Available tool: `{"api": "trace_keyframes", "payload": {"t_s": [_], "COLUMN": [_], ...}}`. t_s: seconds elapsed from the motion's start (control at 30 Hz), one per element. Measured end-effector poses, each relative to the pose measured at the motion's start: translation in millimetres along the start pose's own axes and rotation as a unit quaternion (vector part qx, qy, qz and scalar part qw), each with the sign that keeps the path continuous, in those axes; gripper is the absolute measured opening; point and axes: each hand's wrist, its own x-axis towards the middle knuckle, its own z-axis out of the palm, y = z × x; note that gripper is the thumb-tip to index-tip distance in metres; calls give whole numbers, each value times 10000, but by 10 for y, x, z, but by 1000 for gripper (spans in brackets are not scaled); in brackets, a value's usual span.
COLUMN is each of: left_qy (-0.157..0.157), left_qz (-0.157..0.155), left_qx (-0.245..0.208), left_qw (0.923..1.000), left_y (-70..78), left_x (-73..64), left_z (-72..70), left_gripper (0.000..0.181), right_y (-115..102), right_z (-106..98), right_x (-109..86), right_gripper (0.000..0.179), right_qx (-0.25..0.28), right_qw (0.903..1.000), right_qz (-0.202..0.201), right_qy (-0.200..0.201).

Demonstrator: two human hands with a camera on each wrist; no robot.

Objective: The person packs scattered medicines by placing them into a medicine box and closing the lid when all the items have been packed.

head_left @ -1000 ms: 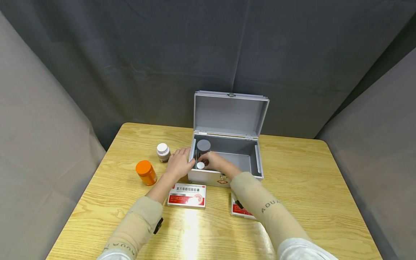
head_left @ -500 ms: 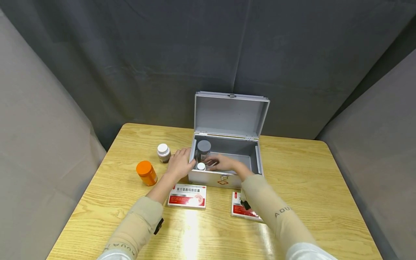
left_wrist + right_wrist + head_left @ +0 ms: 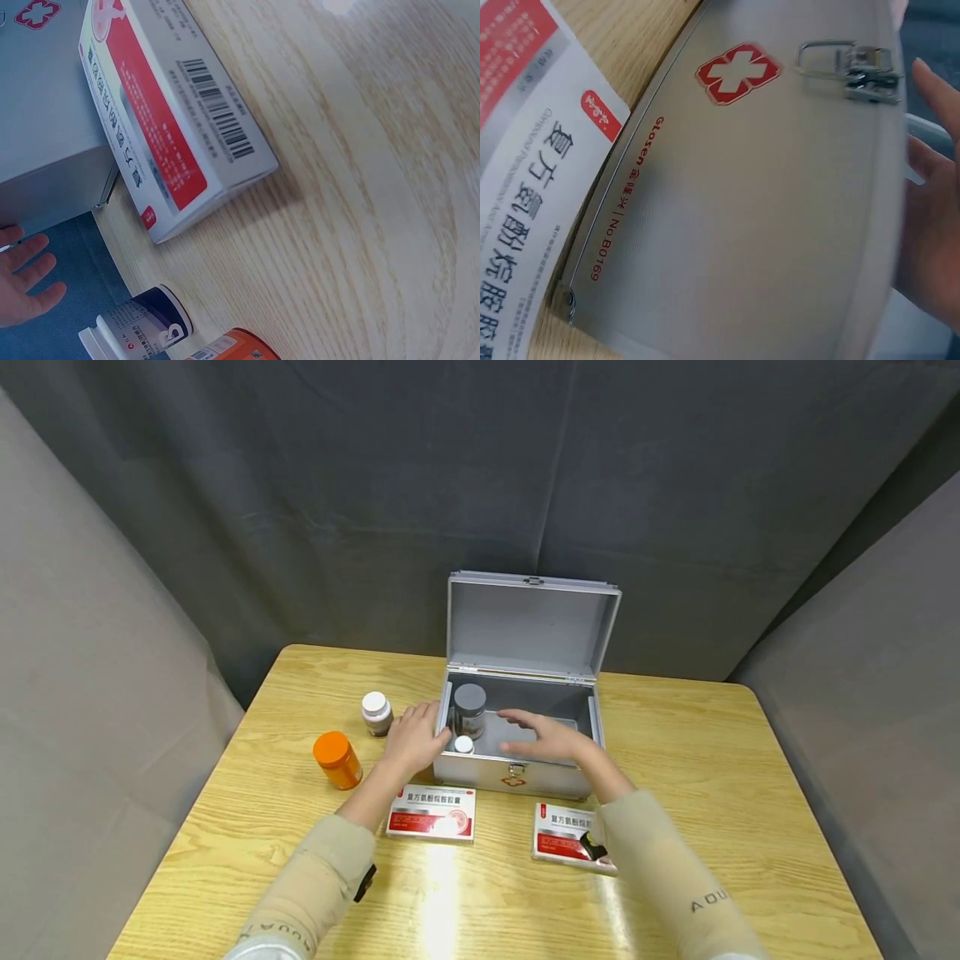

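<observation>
A silver first-aid case (image 3: 480, 768) stands open-lidded on the wooden table. Inside, on its left side, are a jar with a grey lid (image 3: 470, 697) and a small white-capped bottle (image 3: 463, 745). My left hand (image 3: 412, 739) rests against the case's left rim, its fingers extended in the left wrist view. Over the case's interior, right of the two containers, is my right hand (image 3: 551, 737), with thumb and fingers spread apart and nothing between them. In the right wrist view the right hand (image 3: 934, 202) shows beyond the front wall's top edge.
Left of the case stand a white-capped bottle (image 3: 377, 713) and an orange bottle (image 3: 337, 760). Two red-and-white medicine boxes lie in front: the left box (image 3: 431, 812) and the right box (image 3: 562, 839), partly covered by my right sleeve. Dark curtain (image 3: 375, 527) hangs behind.
My right hand has let go of the small white-capped bottle in the case and moved right and up, its fingers spreading. My left hand stays at the rim.
</observation>
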Motion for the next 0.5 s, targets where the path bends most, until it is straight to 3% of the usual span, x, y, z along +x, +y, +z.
{"api": "trace_keyframes", "payload": {"t_s": [0.27, 0.37, 0.5], "left_qy": [42, 41, 50], "left_qz": [60, 41, 33], "left_qx": [-44, -34, -39], "left_qw": [10000, 10000, 10000], "left_y": [-8, -6, -3], "left_x": [-7, -4, -3], "left_z": [7, 11, 6], "left_gripper": [58, 59, 59], "right_y": [-112, -141, -142], "right_z": [106, 175, 261], "right_x": [-301, -392, -507], "right_gripper": [74, 75, 75], "right_qx": [-900, -1431, -2172], "right_qw": [9916, 9817, 9615], "right_qz": [-522, -612, -765], "right_qy": [764, 1097, 1500]}}
